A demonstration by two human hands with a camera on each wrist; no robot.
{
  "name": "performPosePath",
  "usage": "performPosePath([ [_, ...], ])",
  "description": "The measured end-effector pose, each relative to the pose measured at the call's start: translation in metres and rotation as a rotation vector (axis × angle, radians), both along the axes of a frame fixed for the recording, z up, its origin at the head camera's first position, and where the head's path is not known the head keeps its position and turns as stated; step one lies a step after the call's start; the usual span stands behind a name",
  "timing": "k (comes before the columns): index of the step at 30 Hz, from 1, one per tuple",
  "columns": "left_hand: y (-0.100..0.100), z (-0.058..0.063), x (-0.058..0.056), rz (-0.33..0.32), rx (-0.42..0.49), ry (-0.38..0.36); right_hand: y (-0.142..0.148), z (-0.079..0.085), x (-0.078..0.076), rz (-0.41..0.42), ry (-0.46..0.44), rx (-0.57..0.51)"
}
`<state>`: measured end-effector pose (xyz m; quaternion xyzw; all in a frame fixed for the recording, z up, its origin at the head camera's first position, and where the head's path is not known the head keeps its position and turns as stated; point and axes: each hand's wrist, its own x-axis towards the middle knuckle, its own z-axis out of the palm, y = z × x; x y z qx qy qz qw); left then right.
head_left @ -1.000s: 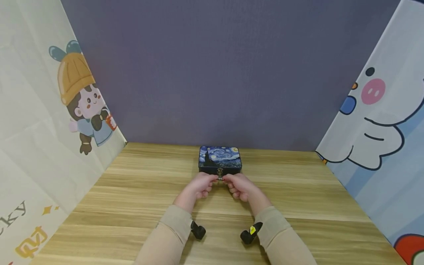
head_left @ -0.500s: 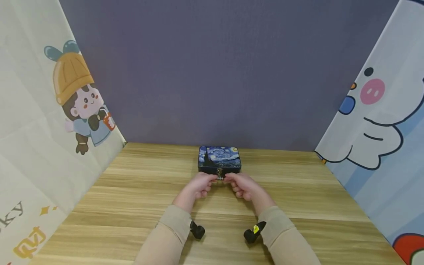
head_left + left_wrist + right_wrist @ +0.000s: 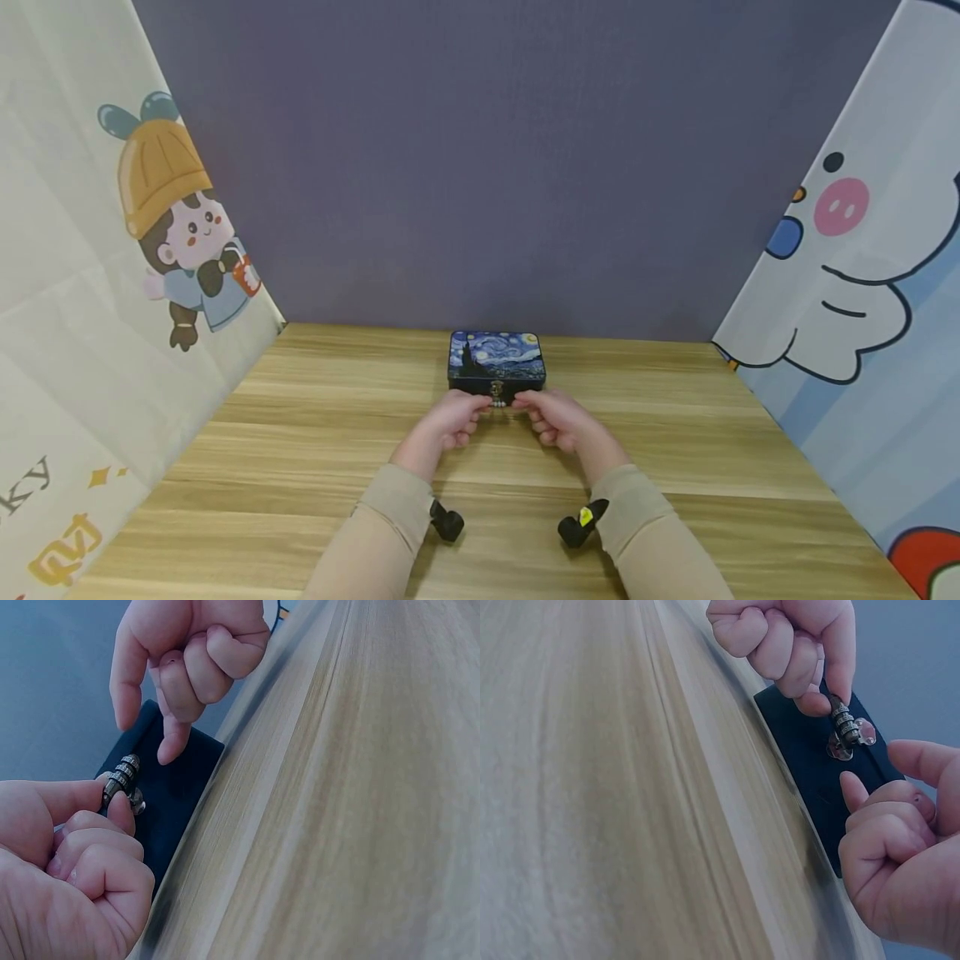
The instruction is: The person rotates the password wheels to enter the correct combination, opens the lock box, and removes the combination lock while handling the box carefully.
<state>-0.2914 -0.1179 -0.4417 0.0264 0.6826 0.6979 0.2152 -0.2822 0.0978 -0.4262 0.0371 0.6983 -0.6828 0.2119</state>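
Observation:
A small dark tin box [image 3: 498, 354] with a starry-night picture on its lid stands at the table's back, lid down. A combination padlock [image 3: 845, 724] with ridged number dials hangs at the metal clasp [image 3: 137, 801] on its front. My left hand [image 3: 453, 417] pinches one end of the padlock between thumb and index finger, its other fingers curled in. My right hand [image 3: 558, 421] is just right of the padlock. Its thumb and index finger stand apart with nothing between them, and its other fingers are folded, as the right wrist view shows.
The wood-grain table [image 3: 300, 433] runs up to a grey-purple back panel [image 3: 495, 167]. Cartoon-printed sheets hang at the left [image 3: 60, 250] and right [image 3: 892, 333] sides. Black wrist cameras [image 3: 447, 523] sit on both sleeves.
My right hand has let go of the padlock's right end, parted thumb and index finger, and drawn slightly right. My left hand keeps its pinch on the padlock; the box stays in place.

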Motion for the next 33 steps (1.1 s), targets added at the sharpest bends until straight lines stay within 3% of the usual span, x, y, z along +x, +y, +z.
performPosePath([
  [19,-0.001,0.000,0.001,0.004,0.011,-0.013,-0.014,-0.003,0.000,0.031,-0.012,-0.064],
  [33,-0.001,0.000,0.003,0.012,0.003,-0.012,-0.021,-0.005,0.003,0.036,0.008,-0.054],
])
